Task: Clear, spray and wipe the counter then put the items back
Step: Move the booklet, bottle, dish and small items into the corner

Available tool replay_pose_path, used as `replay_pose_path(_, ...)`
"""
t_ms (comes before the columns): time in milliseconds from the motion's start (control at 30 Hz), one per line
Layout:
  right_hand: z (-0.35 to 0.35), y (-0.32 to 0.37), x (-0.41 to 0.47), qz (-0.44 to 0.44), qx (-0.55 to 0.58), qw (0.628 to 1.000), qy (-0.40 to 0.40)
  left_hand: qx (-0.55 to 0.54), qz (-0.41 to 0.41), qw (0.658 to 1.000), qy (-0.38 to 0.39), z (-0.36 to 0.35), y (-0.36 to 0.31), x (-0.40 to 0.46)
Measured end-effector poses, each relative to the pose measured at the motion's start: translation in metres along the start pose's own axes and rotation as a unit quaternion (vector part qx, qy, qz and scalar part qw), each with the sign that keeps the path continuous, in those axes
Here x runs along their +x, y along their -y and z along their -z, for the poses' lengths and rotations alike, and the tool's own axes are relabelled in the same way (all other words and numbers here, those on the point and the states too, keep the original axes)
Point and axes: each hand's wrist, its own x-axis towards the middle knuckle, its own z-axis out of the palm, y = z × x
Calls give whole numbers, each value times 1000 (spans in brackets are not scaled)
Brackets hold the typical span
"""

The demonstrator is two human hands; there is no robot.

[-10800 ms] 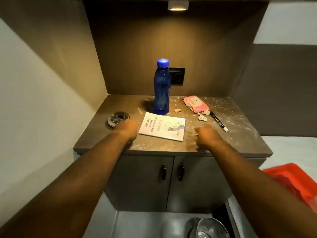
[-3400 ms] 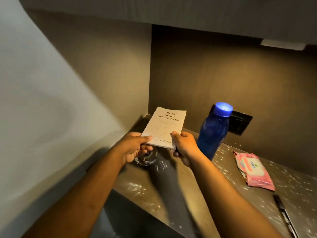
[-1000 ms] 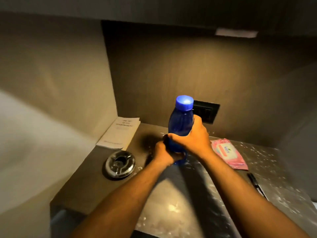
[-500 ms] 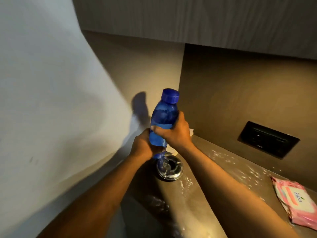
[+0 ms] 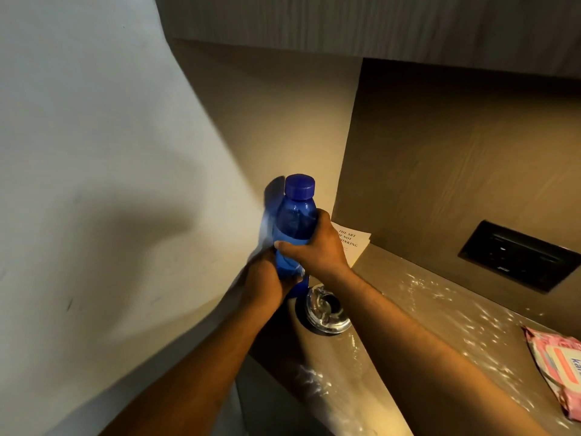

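Both hands on the blue water bottle [image 5: 295, 229], upright, cap on, at the desk's far-left corner by the side wall. Right hand [image 5: 316, 247] wraps the bottle's middle, fingers curled tight round it. Left hand [image 5: 267, 283] grips the lower part and base, closed round it. Bottle bottom is hidden by the left hand, so can't tell if it sits on the desk [image 5: 408, 309] or is lifted.

Glass ashtray [image 5: 325, 313] on the desk just beside the bottle, right under the right wrist. White paperback book [image 5: 353, 243] lies flat in the back corner behind the right hand, partly covered by it; cover text partly readable. Pink wet-wipes pack [image 5: 559, 363] at the right edge, well apart from the bottle, cut off by the frame. Desk surface is speckled with white spots and glare. Black wall socket [image 5: 518, 256] on the back panel above the desk.
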Motion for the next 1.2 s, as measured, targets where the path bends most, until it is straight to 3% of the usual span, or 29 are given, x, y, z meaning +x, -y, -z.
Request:
replay_pose_path(67,1,0,-1,0,11,1000,5,63,11,998,15,-5,4,-6)
replay_pose_path(200,5,-3,-6,15,40,999,30,-46,99,994,-15,-3,-5,-24)
replay_pose_path(333,22,-13,-16,-7,88,996,-3,-76,214,972,61,0,-25,-32)
replay_pose_path(533,101,-57,-41,-89,-6,974,-209,-175,123,958,193,-48,-103,-44)
replay_pose_path(667,194,-99,-87,-183,-88,928,-313,-162,92,946,266,-100,-154,-59)
replay_pose_path(800,285,-139,-151,-321,-143,856,-379,-159,71,926,336,-148,-199,-87)
replay_pose_path(933,339,-166,-198,-417,-196,809,-364,-158,67,908,384,-189,-243,-122)
replay_pose_path(1200,337,-184,-224,-477,-295,802,-205,-179,140,877,424,-245,-285,-173)
